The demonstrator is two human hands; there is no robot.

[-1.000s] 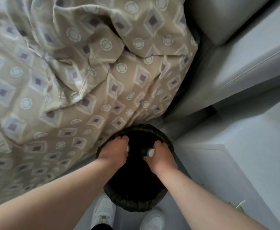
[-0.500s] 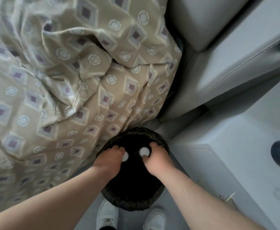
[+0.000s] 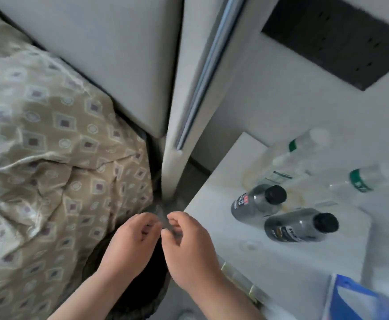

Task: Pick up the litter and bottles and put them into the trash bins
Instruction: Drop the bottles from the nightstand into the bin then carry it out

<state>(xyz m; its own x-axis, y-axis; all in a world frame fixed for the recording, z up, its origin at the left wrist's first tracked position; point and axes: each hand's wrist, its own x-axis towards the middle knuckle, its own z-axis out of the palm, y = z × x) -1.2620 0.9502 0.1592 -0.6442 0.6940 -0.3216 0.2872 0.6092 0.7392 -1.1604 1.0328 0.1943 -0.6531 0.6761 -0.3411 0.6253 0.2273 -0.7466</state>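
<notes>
A black trash bin [image 3: 140, 294] stands on the floor between the bed and a white nightstand [image 3: 281, 269], mostly hidden under my arms. My left hand [image 3: 131, 245] and my right hand [image 3: 186, 250] hover side by side above it, fingers loosely curled and apart, with nothing visible in them. On the nightstand to the right stand two dark grey bottles with black caps [image 3: 255, 202] [image 3: 299, 225]. Behind them are clear bottles with green labels [image 3: 302, 144] [image 3: 362, 181], blurred.
The bed with a tan patterned cover [image 3: 50, 158] fills the left side. A grey padded headboard [image 3: 96, 54] and wall panel rise behind. A blue packet [image 3: 362, 299] lies at the nightstand's near right corner. A black panel [image 3: 334, 35] sits on the wall.
The small white pieces held over the bin are gone from my fingers. Both hands have lifted a little. My view has swung up and right, bringing the nightstand and bottles into sight.
</notes>
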